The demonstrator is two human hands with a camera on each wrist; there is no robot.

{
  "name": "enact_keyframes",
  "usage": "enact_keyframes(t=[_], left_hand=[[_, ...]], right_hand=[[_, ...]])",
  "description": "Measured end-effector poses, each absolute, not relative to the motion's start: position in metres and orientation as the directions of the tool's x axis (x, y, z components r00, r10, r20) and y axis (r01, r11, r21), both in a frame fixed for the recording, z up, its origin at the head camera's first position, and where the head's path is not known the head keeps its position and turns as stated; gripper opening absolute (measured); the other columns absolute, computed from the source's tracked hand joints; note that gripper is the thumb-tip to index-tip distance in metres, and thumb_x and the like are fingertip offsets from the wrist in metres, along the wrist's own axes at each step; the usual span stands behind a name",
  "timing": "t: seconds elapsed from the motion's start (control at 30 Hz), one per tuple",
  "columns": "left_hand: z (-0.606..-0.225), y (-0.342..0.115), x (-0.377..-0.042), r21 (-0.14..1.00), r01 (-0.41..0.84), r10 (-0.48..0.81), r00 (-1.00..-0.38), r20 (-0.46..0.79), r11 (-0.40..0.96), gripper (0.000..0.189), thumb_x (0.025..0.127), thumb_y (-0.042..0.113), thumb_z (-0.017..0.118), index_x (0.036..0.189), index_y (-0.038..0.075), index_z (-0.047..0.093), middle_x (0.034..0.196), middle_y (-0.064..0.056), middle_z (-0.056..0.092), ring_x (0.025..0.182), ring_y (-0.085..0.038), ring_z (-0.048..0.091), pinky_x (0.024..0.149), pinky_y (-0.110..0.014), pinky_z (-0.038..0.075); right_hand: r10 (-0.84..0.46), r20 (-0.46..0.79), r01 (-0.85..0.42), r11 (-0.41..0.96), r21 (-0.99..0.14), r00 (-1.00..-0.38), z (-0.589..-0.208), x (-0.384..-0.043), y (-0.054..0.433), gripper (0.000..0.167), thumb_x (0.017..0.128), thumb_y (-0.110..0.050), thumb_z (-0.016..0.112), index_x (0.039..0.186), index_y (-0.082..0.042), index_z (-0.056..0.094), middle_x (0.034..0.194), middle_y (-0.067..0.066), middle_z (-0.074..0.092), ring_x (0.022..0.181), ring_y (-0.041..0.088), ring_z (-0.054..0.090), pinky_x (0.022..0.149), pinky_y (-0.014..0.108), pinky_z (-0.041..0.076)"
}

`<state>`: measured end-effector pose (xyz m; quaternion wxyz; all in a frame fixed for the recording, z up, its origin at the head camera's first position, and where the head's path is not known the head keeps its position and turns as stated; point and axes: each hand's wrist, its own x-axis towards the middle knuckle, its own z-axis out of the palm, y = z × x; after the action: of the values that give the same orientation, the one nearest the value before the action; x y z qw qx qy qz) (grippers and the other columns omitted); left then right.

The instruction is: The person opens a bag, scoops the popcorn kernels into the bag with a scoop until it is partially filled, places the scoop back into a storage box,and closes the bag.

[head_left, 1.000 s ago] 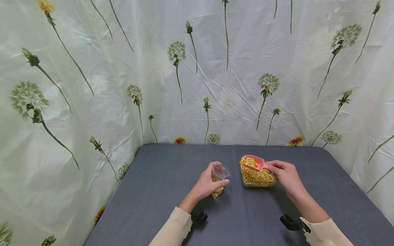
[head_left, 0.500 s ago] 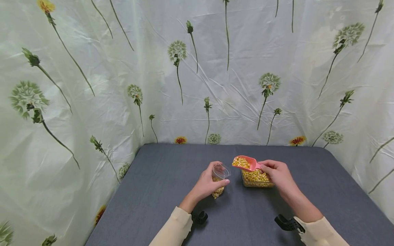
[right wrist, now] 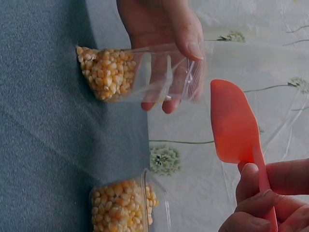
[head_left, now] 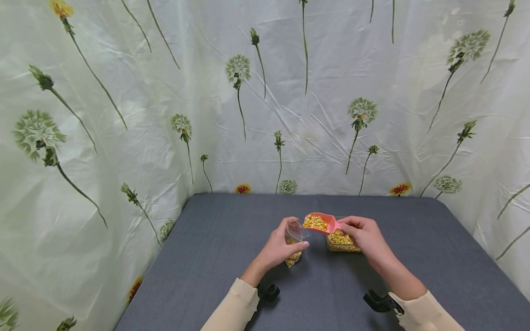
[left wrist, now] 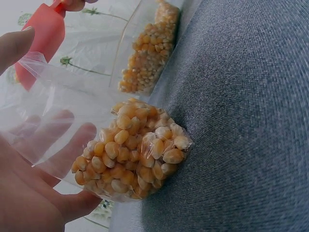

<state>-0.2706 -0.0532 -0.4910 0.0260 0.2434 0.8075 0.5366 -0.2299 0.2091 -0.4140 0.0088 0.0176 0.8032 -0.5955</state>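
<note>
Low in the head view, two cream sleeves (head_left: 232, 305) come in from about 5 and 7 o'clock, a black strap (head_left: 269, 293) at each wrist. The left hand (head_left: 278, 250) grips a clear plastic bag (right wrist: 140, 72) between thumb and fingers, its mouth spread and its lower corner at the dark grey table (head_left: 232, 239); yellow corn kernels (left wrist: 125, 150) fill the bottom. The right hand (head_left: 364, 234) pinches the handle of a coral-pink plastic scoop (right wrist: 236, 121), whose loaded bowl hangs at 2 o'clock from the bag; whether its lip touches the film is hard to tell. At 3 o'clock, partly covered, a clear rectangular tub (head_left: 341, 247) holds more kernels. Beyond, at 12 o'clock, hangs a pale curtain (head_left: 265, 115) printed with dandelions.

The step in hand looks like the transfer into the bag. The next move seems to call for setting the lip over the opening and tipping gently, mouth held wide.
</note>
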Motion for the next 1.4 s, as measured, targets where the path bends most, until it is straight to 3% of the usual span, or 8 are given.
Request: enact_keyframes(t=[0.37,0.7,1.03,1.4], left_hand=[[-0.491,-0.049,-0.271,0.886,0.325,0.391,-0.902,0.185,0.331,0.07,0.087,0.045,0.078,0.144,0.027,0.042,0.135,0.002,0.054,0.116,-0.018,0.056,0.094,-0.047,0.05],[-0.491,-0.046,-0.27,0.888,0.308,0.391,-0.906,0.163,0.342,0.073,0.086,0.045,0.08,0.145,0.029,0.04,0.131,0.001,0.055,0.109,-0.016,0.059,0.086,-0.039,0.053],[-0.491,-0.044,-0.269,0.9,0.294,0.404,-0.903,0.149,0.323,0.073,0.085,0.044,0.08,0.144,0.029,0.04,0.126,0.003,0.057,0.105,-0.014,0.06,0.084,-0.034,0.053],[-0.493,-0.048,-0.268,0.908,0.308,0.419,-0.891,0.172,0.282,0.071,0.086,0.044,0.08,0.143,0.03,0.04,0.12,0.007,0.058,0.103,-0.014,0.062,0.083,-0.033,0.053]], right_hand=[[-0.028,-0.024,0.013,0.32,-0.947,-0.999,-0.413,-0.229,0.201,0.025,0.101,-0.012,0.06,0.118,0.004,0.07,0.098,0.014,0.063,0.069,0.023,0.048,0.058,0.03,0.043],[-0.071,0.004,-0.028,0.34,-0.94,-0.997,-0.415,-0.23,0.194,0.023,0.1,-0.01,0.061,0.115,0.004,0.071,0.091,0.011,0.063,0.067,0.018,0.046,0.057,0.029,0.041],[-0.079,0.035,-0.061,0.37,-0.927,-0.996,-0.417,-0.231,0.19,0.019,0.099,-0.008,0.061,0.109,0.003,0.073,0.093,0.016,0.064,0.076,0.025,0.05,0.061,0.03,0.042],[-0.093,0.071,-0.102,0.385,-0.917,-0.993,-0.422,-0.235,0.182,0.018,0.099,-0.004,0.06,0.106,0.004,0.074,0.093,0.019,0.066,0.082,0.03,0.055,0.07,0.039,0.049]])
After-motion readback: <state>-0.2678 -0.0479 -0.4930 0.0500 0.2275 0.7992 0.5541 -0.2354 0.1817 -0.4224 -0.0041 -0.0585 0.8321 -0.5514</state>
